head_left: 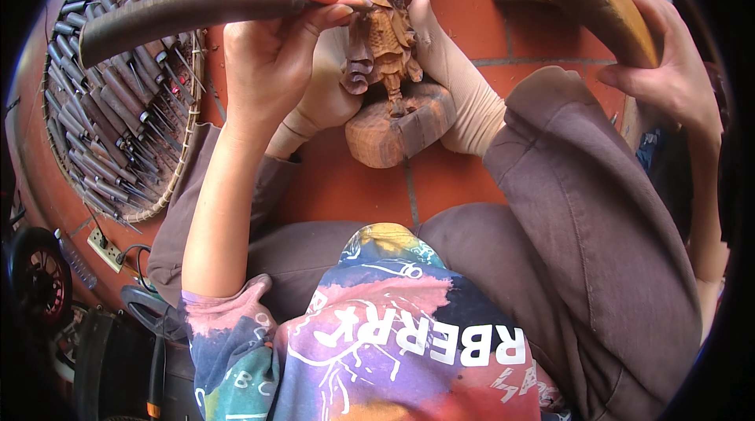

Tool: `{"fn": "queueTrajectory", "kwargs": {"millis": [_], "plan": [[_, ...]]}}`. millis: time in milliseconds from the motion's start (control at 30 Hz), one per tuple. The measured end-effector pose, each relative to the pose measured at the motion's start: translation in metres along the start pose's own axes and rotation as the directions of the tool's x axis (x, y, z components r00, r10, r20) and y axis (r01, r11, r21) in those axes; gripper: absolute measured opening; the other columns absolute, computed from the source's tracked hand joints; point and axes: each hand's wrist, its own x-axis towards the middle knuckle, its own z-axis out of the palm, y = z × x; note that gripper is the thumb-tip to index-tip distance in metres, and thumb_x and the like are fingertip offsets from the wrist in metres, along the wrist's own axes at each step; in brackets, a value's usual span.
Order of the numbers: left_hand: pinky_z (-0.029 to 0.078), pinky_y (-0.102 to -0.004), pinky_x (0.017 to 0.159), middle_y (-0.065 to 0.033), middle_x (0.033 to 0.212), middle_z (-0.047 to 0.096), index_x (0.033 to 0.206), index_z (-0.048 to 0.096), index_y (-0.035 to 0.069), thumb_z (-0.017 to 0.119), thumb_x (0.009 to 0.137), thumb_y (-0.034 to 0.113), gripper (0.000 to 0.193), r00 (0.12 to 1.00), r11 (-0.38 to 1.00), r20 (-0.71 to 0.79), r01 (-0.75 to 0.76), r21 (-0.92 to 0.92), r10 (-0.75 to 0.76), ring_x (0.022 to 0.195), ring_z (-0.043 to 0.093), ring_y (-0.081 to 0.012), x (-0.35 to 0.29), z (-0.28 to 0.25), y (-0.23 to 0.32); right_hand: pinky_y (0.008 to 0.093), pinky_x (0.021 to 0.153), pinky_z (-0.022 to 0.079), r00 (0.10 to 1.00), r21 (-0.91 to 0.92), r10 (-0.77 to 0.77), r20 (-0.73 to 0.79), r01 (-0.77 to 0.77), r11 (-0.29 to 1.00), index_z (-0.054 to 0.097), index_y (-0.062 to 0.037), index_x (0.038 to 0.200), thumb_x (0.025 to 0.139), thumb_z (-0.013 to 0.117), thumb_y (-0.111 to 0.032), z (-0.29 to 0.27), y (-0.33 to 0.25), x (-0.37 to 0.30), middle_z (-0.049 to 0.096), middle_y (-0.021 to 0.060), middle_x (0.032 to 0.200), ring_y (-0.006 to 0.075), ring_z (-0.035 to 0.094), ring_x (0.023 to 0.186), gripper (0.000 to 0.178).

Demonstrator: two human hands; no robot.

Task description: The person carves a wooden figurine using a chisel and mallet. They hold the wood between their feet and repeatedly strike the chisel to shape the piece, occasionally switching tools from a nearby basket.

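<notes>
At your far left, a round woven wicker tray (203, 51) sits on the orange-red tiled floor (362, 193), filled with many dark wooden-handled carving tools (110, 118). Below it is a cream power strip (104, 250). Next comes your left hand (271, 59), its thumb and fingers pinching a long, dark brown, wooden-handled chisel (197, 16) near the blade end; the handle reaches out left over the tray, and the tip points right, at the statue's body. You cannot tell here whether it touches. In the middle, the intricately carved brown wooden statue (385, 28) stands on its rounded reddish-brown wooden base (389, 134), between your two feet in beige socks (460, 99). At your right, your right hand (684, 75) grips the near end of a thick, curved yellowish-brown wooden club (590, 0), its thumb beneath and fingers partly hidden behind.
</notes>
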Motion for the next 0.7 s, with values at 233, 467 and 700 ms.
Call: {"fn": "queueTrajectory", "kwargs": {"millis": [233, 467, 700], "plan": [[0.057, -0.0361, 0.091, -0.0113, 0.099, 0.063, 0.103, 0.055, -0.005, 0.055, 0.094, -0.008, 0.009, 0.998, 0.998, 0.006, 0.062, -0.010, -0.062, 0.100, 0.066, -0.0208, -0.007, -0.007, -0.012, 0.0370, 0.109, 0.035, 1.000, 0.038, 0.023, 0.004, -0.023, 0.999, 0.050, -0.0021, 0.137, 0.058, 0.082, -0.013, 0.000, 0.010, -0.004, 0.054, 0.0112, 0.131, 0.0232, 0.049, 0.126, 0.086], [0.058, -0.0361, 0.091, -0.0114, 0.098, 0.065, 0.102, 0.055, -0.006, 0.055, 0.094, -0.008, 0.009, 0.998, 0.998, 0.022, 0.061, 0.008, -0.061, 0.099, 0.067, -0.0209, -0.005, -0.009, -0.012, 0.0373, 0.109, 0.035, 0.999, 0.003, 0.015, 0.034, -0.015, 1.000, 0.050, -0.0024, 0.137, 0.059, 0.082, -0.014, -0.002, 0.004, -0.001, 0.054, 0.0110, 0.130, 0.0230, 0.049, 0.126, 0.085], [0.058, -0.0337, 0.089, -0.0113, 0.096, 0.065, 0.101, 0.058, -0.007, 0.057, 0.093, -0.008, 0.008, 0.999, 0.998, 0.003, 0.047, 0.052, -0.048, 0.096, 0.068, -0.0200, -0.004, -0.003, -0.013, 0.0369, 0.109, 0.035, 1.000, 0.036, 0.008, 0.026, -0.008, 0.999, 0.050, -0.0027, 0.137, 0.059, 0.083, -0.012, -0.001, 0.009, -0.006, 0.054, 0.0097, 0.130, 0.0222, 0.050, 0.126, 0.086]]}}
